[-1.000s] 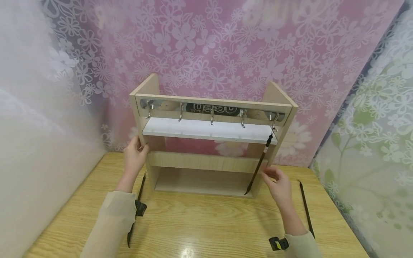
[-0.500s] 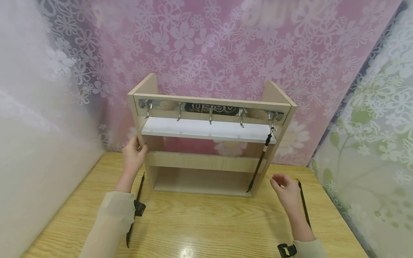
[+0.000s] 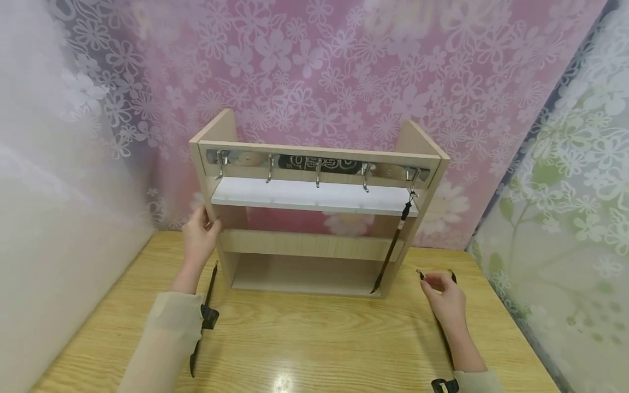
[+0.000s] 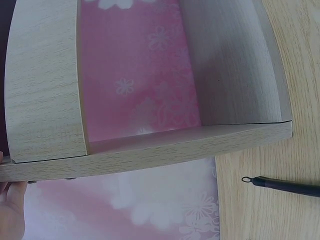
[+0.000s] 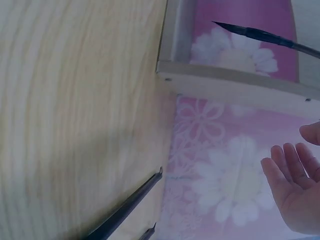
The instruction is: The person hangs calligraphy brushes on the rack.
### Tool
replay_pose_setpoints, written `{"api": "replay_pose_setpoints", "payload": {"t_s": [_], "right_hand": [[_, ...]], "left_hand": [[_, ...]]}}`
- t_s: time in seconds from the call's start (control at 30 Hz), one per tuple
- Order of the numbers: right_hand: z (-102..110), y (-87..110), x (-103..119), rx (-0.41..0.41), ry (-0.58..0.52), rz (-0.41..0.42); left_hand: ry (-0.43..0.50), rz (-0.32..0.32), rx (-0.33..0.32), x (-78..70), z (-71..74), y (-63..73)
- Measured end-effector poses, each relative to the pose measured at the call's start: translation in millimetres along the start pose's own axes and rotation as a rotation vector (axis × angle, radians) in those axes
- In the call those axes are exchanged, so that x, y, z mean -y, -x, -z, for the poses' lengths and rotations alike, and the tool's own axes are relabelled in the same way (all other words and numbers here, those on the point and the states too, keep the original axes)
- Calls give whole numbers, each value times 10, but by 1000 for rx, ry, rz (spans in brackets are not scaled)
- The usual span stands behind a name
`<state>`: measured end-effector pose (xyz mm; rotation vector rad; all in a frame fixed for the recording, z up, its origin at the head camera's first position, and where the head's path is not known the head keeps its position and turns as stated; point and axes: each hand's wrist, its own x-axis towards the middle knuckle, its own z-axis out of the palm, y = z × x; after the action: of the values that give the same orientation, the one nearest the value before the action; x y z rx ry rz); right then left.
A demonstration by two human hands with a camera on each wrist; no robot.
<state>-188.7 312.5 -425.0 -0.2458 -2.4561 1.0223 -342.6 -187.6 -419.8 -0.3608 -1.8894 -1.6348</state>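
A small wooden shelf rack stands at the back of the table, with a metal hook rail along its top. My left hand grips the rack's left side panel, its fingers at the panel edge in the left wrist view. From the far-right hook hangs a dark writing brush, tip down. My right hand hovers over two brushes lying at the right. In the right wrist view its thumb and fingers are apart with nothing between them, and one brush lies beside the other brush.
Another brush lies on the wood-grain table beneath the left forearm. The other metal hooks carry nothing. A white shelf board spans the rack. Floral sheets enclose the back and sides.
My right hand has left the rack's right side and moved right, over the brushes on the table. The left hand keeps its grip. The hanging brush has swung slightly.
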Motion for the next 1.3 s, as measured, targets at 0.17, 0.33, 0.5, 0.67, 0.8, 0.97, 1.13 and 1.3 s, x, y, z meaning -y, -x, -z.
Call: {"api": "replay_pose_setpoints", "payload": {"t_s": [0.17,0.33,0.5,0.67,0.8,0.97,1.13,1.3], "right_hand": [[-7,11,-87,-5,19,-29],[-10,15,-187,5,50,-26],[-14,15,-283,15,63,-33],[-9,5,-392,41,80,-38],[4,-13,-470,49,98,-28],[8,-24,-547,82,103,-33],[18,-24,-590,155,113,-48],[23,-39,-648,242,142,-58]], "left_hand": [[-62,1,-7,8,17,-9],[-188,49,3,-641,-47,102],[-218,92,13,-760,-70,123],[-123,37,13,-449,-55,82],[-184,45,7,-651,-90,104],[-122,3,-24,16,-56,-15],[-47,-49,-33,538,21,-93],[-89,-49,-29,255,21,-54]]}}
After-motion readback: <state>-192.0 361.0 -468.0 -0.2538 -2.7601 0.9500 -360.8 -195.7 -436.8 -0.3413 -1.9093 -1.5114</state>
